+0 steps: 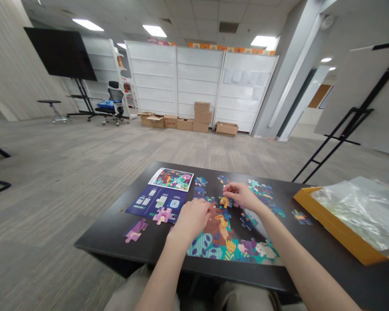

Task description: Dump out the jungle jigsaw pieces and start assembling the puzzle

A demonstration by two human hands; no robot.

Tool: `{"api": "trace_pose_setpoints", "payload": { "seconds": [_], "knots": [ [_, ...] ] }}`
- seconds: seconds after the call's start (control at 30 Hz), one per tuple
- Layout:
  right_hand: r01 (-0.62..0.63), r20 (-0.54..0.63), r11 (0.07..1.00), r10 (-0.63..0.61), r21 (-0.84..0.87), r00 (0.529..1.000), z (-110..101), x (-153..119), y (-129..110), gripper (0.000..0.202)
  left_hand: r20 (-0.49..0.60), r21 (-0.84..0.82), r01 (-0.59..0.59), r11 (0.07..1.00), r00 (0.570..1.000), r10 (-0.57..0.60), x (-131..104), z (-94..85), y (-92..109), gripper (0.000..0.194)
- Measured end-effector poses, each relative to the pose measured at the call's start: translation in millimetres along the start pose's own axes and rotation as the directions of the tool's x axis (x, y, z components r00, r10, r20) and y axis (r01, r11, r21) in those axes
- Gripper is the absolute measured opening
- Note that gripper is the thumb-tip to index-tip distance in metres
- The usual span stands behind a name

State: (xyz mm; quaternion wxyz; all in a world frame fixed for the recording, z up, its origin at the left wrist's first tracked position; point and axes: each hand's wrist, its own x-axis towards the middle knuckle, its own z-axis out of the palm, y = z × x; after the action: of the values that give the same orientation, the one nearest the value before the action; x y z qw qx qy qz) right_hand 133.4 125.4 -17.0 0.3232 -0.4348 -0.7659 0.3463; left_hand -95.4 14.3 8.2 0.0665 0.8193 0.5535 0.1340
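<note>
A partly assembled jigsaw puzzle (236,252) lies on the black table before me, with a joined bottom strip and a brown section on its left. My left hand (194,216) rests on the left side of the puzzle, fingers lying over it, palm down. Over the upper middle, my right hand (241,195) has its thumb and fingers pinched together on a small puzzle piece, mostly hidden by the fingertips. An orange-and-blue piece (226,201) sits just below them. Loose dark blue pieces (247,220) lie right of the brown section.
A picture sheet (173,179) and blue leaflet (149,202) lie at the left, with pink pieces (136,230) nearby. More pieces (262,190) are scattered at the upper right. A yellow box (339,229) holding clear plastic stands on the table's right side.
</note>
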Motion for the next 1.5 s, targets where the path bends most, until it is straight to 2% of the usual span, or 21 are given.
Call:
{"api": "trace_pose_setpoints", "payload": {
  "seconds": [0.1, 0.3, 0.57, 0.77, 1.03, 1.27, 1.37, 1.5],
  "knots": [
    [0.004, 0.02, 1.0, -0.003, -0.026, 1.0, 0, 1, 6, 0.028, 0.015, 0.01, 0.009, 1.0, 1.0, -0.009, 1, 0.6, 2, 0.015],
    [-0.007, 0.029, 0.999, 0.006, 0.034, 1.0, -4, -3, 13, 0.031, 0.023, 0.014, 0.013, 1.0, 1.0, -0.013, 1, -0.1, 5, 0.018],
    [0.002, 0.063, 1.0, -0.003, 0.02, 0.998, 7, -3, 11, 0.025, 0.016, 0.02, 0.022, 1.0, 1.0, -0.022, 2, 1.4, 6, 0.018],
    [0.012, 0.082, 0.995, -0.02, 0.096, 0.996, 9, -2, 10, 0.022, 0.005, 0.019, 0.015, 1.0, 1.0, -0.015, 0, 3.7, 5, 0.018],
    [-0.043, -0.036, 0.977, 0.052, 0.207, 0.998, -1, -3, 6, 0.038, 0.026, 0.021, 0.008, 1.0, 1.0, -0.008, -3, 1.4, 5, 0.018],
    [-0.07, -0.041, 0.959, 0.085, 0.276, 0.996, 4, -7, -9, 0.043, -0.016, 0.04, 0.115, 0.993, 0.993, -0.115, -2, -1.2, 8, 0.018],
    [-0.088, -0.018, 0.959, 0.096, 0.268, 0.995, 8, -11, -20, 0.043, -0.041, 0.005, 0.169, 0.986, 0.985, -0.169, -1, -0.6, 10, 0.024],
    [-0.097, -0.004, 0.957, 0.102, 0.272, 0.995, 12, -15, -31, 0.04, -0.058, -0.101, 0.227, 0.969, 0.971, -0.233, 1, 1.7, 13, 0.049]
  ]
}}
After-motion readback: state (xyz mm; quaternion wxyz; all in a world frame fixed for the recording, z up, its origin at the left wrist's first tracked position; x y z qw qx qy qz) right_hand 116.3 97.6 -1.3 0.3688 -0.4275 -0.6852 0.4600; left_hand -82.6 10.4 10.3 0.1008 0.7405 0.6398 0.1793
